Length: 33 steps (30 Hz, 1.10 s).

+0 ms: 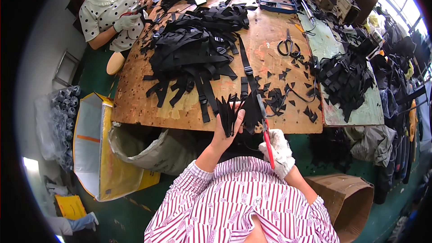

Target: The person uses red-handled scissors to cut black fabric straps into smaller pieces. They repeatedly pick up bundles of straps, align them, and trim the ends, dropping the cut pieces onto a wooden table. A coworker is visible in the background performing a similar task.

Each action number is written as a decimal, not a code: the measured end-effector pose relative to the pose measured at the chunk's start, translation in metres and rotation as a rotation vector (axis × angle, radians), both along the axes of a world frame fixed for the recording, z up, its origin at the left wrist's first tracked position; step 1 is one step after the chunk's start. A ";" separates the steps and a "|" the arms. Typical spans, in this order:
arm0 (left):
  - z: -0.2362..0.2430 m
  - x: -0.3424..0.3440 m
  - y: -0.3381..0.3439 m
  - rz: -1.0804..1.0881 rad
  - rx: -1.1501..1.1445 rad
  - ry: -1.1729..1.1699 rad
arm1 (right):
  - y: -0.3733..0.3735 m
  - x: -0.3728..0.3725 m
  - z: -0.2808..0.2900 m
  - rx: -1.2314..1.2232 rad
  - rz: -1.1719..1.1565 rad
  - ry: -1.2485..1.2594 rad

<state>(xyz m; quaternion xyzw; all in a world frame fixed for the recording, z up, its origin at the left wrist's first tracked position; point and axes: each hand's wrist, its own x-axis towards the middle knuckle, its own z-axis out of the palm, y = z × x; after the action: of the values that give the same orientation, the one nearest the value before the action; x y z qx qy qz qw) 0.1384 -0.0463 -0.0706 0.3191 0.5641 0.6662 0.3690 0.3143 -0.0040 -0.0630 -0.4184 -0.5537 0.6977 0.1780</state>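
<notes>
Two hands of yours are working at the near edge of one scuffed brown wooden table point(265, 45). Your bare left hand point(220, 136) is curling its fingers round one fanned bundle of flat black webbing strips point(228, 116). Your right hand point(281, 155), wearing a white knitted glove, is gripping one red-handled metal cutter point(269, 146) in bent fingers, its blade pointing away from you. One large, tangled heap of woven black straps point(189, 56) is lying beyond; many small triangular black offcuts point(310, 114) are scattering rightward, below one pair of black-looped scissors point(288, 47).
</notes>
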 end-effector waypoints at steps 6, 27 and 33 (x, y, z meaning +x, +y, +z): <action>-0.002 -0.002 -0.001 -0.060 -0.034 -0.137 | 0.017 0.003 0.002 0.312 0.143 -0.201; -0.029 -0.003 -0.008 -0.147 0.046 -0.374 | 0.031 -0.018 0.008 -0.101 -0.128 -0.099; -0.026 0.003 0.003 -0.276 -0.017 -0.684 | 0.030 -0.028 0.002 0.163 -0.169 0.011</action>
<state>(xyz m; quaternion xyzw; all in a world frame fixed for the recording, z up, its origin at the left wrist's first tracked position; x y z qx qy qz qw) 0.1412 -0.0429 -0.0965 0.1479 0.3650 0.6737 0.6254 0.2866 0.0259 -0.0609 -0.4439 -0.5703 0.6352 0.2725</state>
